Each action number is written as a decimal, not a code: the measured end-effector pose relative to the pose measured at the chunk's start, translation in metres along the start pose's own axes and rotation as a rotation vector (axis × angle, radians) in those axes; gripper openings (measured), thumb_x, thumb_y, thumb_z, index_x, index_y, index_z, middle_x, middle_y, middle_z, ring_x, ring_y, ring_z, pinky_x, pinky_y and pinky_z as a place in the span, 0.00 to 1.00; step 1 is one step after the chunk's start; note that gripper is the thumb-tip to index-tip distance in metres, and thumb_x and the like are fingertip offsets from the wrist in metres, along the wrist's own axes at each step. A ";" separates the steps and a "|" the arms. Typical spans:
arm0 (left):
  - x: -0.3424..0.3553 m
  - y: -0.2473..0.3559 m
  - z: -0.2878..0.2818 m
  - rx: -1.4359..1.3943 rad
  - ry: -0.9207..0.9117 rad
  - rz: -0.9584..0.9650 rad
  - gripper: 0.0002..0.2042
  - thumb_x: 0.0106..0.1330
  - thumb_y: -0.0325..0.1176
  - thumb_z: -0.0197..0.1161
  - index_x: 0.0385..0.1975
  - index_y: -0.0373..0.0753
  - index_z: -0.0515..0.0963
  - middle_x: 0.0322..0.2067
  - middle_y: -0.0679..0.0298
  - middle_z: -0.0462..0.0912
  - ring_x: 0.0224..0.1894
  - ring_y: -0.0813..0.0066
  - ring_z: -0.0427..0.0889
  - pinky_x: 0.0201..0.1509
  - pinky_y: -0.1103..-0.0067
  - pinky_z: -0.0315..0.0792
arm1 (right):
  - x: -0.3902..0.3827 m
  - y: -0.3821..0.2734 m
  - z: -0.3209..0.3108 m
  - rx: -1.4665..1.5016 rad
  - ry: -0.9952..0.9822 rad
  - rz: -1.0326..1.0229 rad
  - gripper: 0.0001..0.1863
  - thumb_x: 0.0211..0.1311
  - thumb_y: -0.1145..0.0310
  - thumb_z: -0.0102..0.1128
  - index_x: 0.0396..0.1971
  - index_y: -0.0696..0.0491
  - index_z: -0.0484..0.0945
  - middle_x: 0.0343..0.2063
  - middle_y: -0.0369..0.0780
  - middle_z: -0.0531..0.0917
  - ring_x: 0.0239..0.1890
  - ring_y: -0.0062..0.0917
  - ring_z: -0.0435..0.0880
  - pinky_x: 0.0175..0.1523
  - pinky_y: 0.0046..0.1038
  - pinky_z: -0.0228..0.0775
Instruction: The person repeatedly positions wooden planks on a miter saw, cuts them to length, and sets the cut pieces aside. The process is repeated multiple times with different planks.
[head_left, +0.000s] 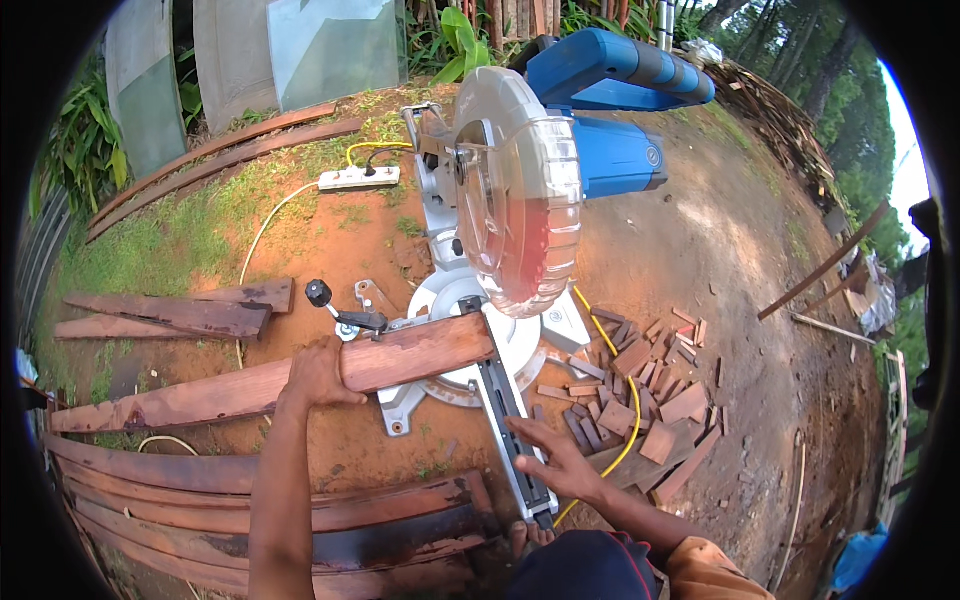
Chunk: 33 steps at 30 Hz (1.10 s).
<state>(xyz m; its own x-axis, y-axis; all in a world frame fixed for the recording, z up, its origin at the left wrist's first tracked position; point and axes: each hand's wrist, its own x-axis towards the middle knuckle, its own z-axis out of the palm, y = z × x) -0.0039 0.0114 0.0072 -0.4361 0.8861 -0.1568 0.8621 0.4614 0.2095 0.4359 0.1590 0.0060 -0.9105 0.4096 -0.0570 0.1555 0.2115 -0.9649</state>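
A reddish-brown plank (430, 352) is being supported across the base of the miter saw (618, 158), its squared end resting beside the saw's slotted table arm (508, 425) and its length running out well to the left of the saw. The plank is being grasped by the left hand (322, 372), spread over its width just left of the saw's base, presumably so that it is steadied against the fence and the fingers are being held away from the blade. Nothing is being gripped by the right hand (555, 465); it is being held loosely spread at the near end of the saw's arm, and whether the arm is being touched cannot be told. The clear blade guard (515, 190) is being held above the plank by the raised saw head, so the wood's end is being left uncovered. A black clamp knob (318, 292) is standing left of the saw, behind the plank. Small offcuts (687, 403) are being left heaped right of the saw, while long boards (200, 505) are being stored at its near left, probably for easy reach.
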 end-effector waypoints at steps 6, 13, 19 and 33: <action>0.004 -0.002 -0.003 -0.022 -0.079 0.021 0.48 0.31 0.59 0.86 0.51 0.32 0.79 0.48 0.45 0.87 0.59 0.46 0.82 0.64 0.56 0.75 | -0.140 -0.097 -0.035 0.358 -0.364 0.386 0.43 0.76 0.36 0.51 0.72 0.61 0.71 0.69 0.56 0.75 0.72 0.44 0.75 0.76 0.45 0.63; -0.005 -0.008 0.006 -0.042 0.050 0.042 0.48 0.31 0.62 0.85 0.52 0.34 0.80 0.51 0.49 0.85 0.60 0.49 0.80 0.68 0.58 0.69 | -0.064 -0.223 -0.111 -0.439 0.213 -0.217 0.36 0.57 0.37 0.75 0.47 0.59 0.88 0.58 0.53 0.85 0.66 0.51 0.81 0.69 0.52 0.69; -0.004 -0.008 0.007 -0.003 0.083 0.077 0.52 0.31 0.66 0.84 0.56 0.35 0.80 0.56 0.49 0.82 0.66 0.50 0.74 0.73 0.54 0.63 | 0.135 -0.351 -0.214 -1.161 0.608 -0.755 0.40 0.67 0.37 0.66 0.63 0.58 0.79 0.61 0.49 0.83 0.64 0.43 0.81 0.70 0.45 0.69; -0.007 -0.008 0.003 -0.009 0.012 0.030 0.53 0.34 0.67 0.82 0.60 0.36 0.78 0.57 0.51 0.81 0.64 0.52 0.78 0.69 0.59 0.67 | 0.070 -0.304 -0.162 -1.319 0.015 0.030 0.42 0.44 0.55 0.81 0.61 0.53 0.74 0.51 0.49 0.84 0.53 0.48 0.87 0.58 0.47 0.80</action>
<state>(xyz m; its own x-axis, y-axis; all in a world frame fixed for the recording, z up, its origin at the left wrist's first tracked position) -0.0068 0.0019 0.0035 -0.4129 0.9002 -0.1384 0.8726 0.4345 0.2230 0.3869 0.2676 0.3369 -0.8972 0.4372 -0.0622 0.4375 0.8992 0.0099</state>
